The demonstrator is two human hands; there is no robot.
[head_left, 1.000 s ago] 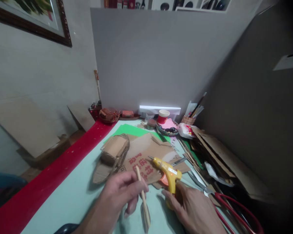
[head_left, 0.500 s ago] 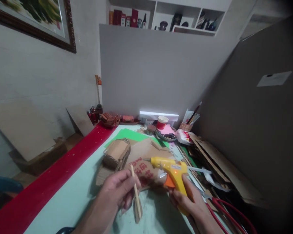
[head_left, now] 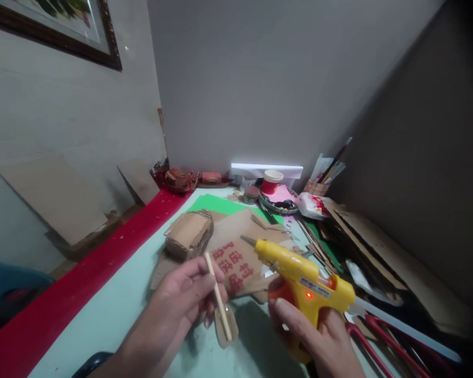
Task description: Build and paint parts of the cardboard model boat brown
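Between the thumb and fingers of my left hand (head_left: pixel 189 294) is a thin wooden stick (head_left: pixel 217 294), slanting down to the right. An oval cardboard piece (head_left: pixel 233 321) lies against the stick's lower end, so the two look like a small paddle. My right hand (head_left: pixel 315 331) is wrapped around the handle of a yellow hot glue gun (head_left: pixel 289 262), its red light lit. The gun's nozzle points up and left, apart from the stick. Behind both hands lie a printed cardboard sheet (head_left: pixel 240 231) and a small cardboard model with a curved roof (head_left: pixel 187 233).
Red-handled scissors (head_left: pixel 366 341) and stacked cardboard (head_left: pixel 378 247) lie at the right. Farther back are green paper (head_left: pixel 216 202), a red paper cup (head_left: pixel 271 184), a tray (head_left: pixel 286 208), a brush holder (head_left: pixel 316 187) and small boat models (head_left: pixel 177 179). A red strip (head_left: pixel 102 262) runs along the left.
The glue gun has come closer and lower to the right, its nozzle now farther from the stick. My left hand still holds the stick, nearly in place. The view has tilted down.
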